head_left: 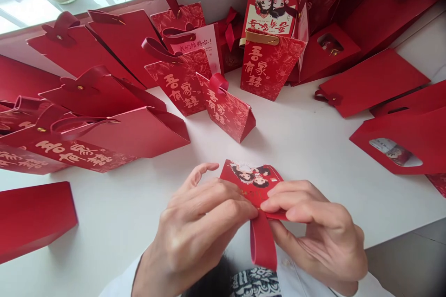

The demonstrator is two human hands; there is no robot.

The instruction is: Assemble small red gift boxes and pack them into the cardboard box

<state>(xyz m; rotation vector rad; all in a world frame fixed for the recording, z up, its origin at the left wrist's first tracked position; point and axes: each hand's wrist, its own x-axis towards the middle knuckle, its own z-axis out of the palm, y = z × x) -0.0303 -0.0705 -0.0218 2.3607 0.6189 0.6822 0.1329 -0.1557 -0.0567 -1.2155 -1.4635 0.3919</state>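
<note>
Red box: you are holding the illustrated red box [256, 178] at the near centre, over the white table [299, 134], its pictured couple showing at the far end.
Strap: the red strap [263, 241] is hanging in a loop from the box's near edge, towards you.
Left hand: your left hand [202, 222] is touching the box beside the strap with its fingertips, one finger standing apart on the far side; its thumb is hidden, so I cannot tell whether it is clamping.
Right hand: your right hand [313, 227] is clamping the box's near right edge, fingers above and thumb below.
Small tent box: a small patterned box [230, 109] is standing just beyond your hands, a loop at its top.
Left side: larger red bags [135, 130] are standing close together.
Right side: a red box with a clear window [400, 141] is resting near the table's right edge.
</note>
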